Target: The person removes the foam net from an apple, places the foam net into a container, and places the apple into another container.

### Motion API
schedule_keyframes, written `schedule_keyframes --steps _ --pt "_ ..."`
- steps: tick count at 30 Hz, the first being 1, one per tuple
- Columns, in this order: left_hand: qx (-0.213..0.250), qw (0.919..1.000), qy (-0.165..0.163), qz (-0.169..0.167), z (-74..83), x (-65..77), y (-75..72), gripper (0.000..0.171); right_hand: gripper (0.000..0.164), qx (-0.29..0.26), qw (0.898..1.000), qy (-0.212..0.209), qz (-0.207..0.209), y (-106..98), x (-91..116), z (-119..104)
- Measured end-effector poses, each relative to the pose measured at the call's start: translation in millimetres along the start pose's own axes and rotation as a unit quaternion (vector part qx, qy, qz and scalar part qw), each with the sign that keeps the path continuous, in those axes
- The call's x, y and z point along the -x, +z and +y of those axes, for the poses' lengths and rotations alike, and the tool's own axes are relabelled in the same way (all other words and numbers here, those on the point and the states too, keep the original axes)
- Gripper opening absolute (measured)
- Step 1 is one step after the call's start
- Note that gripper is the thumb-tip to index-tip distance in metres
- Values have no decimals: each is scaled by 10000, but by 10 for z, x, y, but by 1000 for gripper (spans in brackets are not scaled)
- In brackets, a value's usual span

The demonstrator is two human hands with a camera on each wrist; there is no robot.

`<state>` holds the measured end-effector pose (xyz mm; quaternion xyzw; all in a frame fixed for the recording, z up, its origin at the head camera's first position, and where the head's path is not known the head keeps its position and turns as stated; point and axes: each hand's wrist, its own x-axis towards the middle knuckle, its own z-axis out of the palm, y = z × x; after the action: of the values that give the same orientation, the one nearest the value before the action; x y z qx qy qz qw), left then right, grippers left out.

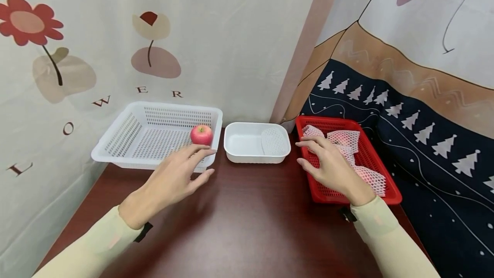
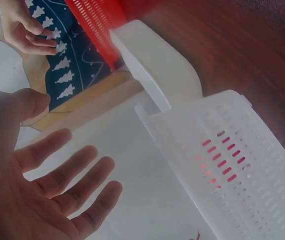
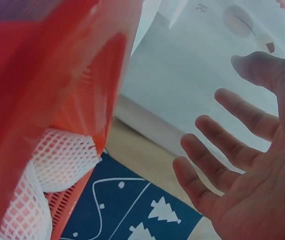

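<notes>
My left hand (image 1: 173,179) hovers at the front right corner of a white perforated basket (image 1: 112,151), its fingers spread and holding nothing. A red apple (image 1: 201,134) lies inside that basket at its right end, just beyond the fingertips; in the left wrist view its red shows through the basket's slots. Over the left side of a red basket (image 1: 372,153) hangs my right hand (image 1: 328,164), fingers loosely extended and nothing in them. White foam nets (image 1: 344,140) with pinkish contents lie in the red basket, partly hidden by this hand.
Between the two baskets stands a small white tub (image 1: 243,143) with a dotted panel at its right end. All of them rest on a dark reddish-brown table (image 1: 251,226). A printed curtain (image 1: 231,46) hangs close behind and along the right side.
</notes>
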<state>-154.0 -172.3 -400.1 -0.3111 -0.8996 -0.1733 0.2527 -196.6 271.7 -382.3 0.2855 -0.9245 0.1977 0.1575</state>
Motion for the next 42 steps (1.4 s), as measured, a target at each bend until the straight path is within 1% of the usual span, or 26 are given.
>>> schedule_keyframes --steps 6,10,12,19,26,32,37,42 --pt "9 10000 47 -2 64 1 31 49 47 16 9994 280 -197 -50 -53 102" --pt "40 10000 72 -14 107 -7 50 49 47 112 9990 382 -220 -96 -76 173" --pt "59 9999 81 -50 124 -14 61 49 47 116 9987 420 -251 -127 -91 208" --pt "31 9998 87 -175 155 -22 97 51 50 136 9951 794 -573 -223 -138 334" --pt "34 9994 150 -298 208 -41 146 51 51 234 9907 1089 -780 -291 -116 487" --pt "7 9991 206 -359 249 -48 164 51 54 298 9839 1351 -1135 -324 -111 620" --pt "66 9987 205 -461 285 -55 180 52 57 293 9752 1604 -1495 -350 -116 720" --pt "92 9981 149 -582 311 -65 209 52 60 368 9686 1705 -1772 -353 -119 824"
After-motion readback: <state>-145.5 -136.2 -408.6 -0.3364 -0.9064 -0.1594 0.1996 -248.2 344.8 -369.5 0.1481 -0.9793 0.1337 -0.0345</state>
